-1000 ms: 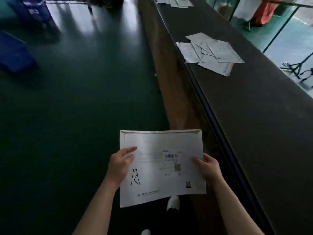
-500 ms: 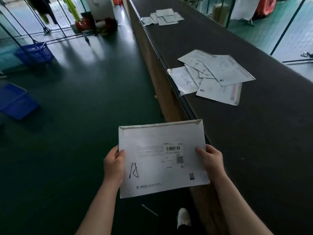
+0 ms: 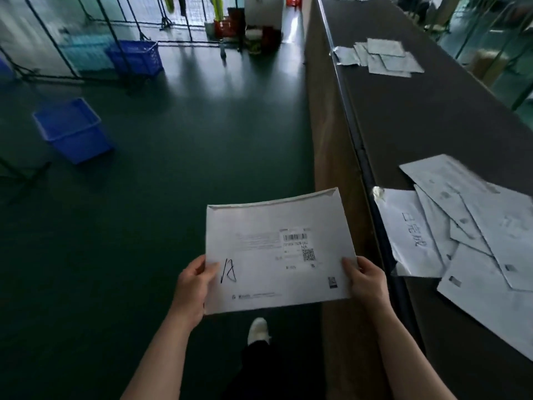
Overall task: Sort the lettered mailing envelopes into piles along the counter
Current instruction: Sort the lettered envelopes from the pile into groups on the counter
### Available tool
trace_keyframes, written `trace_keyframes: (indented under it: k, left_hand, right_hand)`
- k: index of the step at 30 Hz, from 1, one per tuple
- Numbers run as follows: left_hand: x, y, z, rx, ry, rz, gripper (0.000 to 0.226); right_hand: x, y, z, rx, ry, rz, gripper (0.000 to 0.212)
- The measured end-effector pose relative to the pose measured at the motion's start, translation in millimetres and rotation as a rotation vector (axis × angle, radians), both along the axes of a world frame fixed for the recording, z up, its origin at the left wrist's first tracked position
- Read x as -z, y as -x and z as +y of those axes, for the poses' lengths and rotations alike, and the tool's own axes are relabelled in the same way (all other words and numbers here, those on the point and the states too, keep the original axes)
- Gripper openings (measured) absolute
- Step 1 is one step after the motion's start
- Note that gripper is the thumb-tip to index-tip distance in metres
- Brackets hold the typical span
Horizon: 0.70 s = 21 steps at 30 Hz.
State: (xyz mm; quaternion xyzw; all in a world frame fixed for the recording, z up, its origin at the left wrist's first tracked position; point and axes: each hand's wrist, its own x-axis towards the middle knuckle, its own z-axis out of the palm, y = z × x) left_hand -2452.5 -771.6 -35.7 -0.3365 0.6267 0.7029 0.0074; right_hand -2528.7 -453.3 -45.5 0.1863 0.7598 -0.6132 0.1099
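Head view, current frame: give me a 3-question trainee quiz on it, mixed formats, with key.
1. True or false: the held envelope rests on the counter.
2. Multiple choice: where is the handwritten letter on the held envelope? A) upper right corner B) beside the thumb of the left hand C) under the barcode label
3. Fill in: apart from the envelope in the hands, the counter shows a near pile and a ___ pile further along.

Key:
1. False: the left hand and right hand hold it in the air beside the counter.
2. B
3. second
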Motion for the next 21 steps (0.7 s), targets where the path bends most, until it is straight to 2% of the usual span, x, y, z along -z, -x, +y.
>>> trace_keyframes:
  k: [2, 4, 9, 14, 17, 21]
  left_hand:
    - [12.1, 51.8, -24.6, 0.056, -0.114, -0.093, 0.018]
    - [11.2, 96.4, -40.7, 0.064, -0.143, -0.109, 0.021]
    - [-12.1, 232.2, -74.9, 0.141, -0.035, -0.073, 0.022]
    - [-3.0, 343.5, -87.8, 0.246, 0.033, -0.101, 0.021]
    - [13.3, 440.5, -81.6, 0.257, 0.076, -0.109, 0.020]
    - [2.8, 582.4, -68.3, 0.277, 0.145, -0.072, 0.020]
  right_hand:
    - [-5.2, 64.0, -20.8, 0.022, -0.044, 0.000, 0.017]
    - [-15.6, 112.1, -36.0, 0.014, -0.077, 0.018, 0.016]
    - [-32.0, 230.5, -60.1, 0.057, -0.053, 0.031, 0.016]
    - [-5.0, 328.2, -64.4, 0.105, 0.024, -0.080, 0.014]
    - [19.9, 407.4, -63.9, 0.145, 0.029, -0.096, 0.014]
    - [33.4, 529.7, -56.5, 0.172, 0.055, -0.138, 0.018]
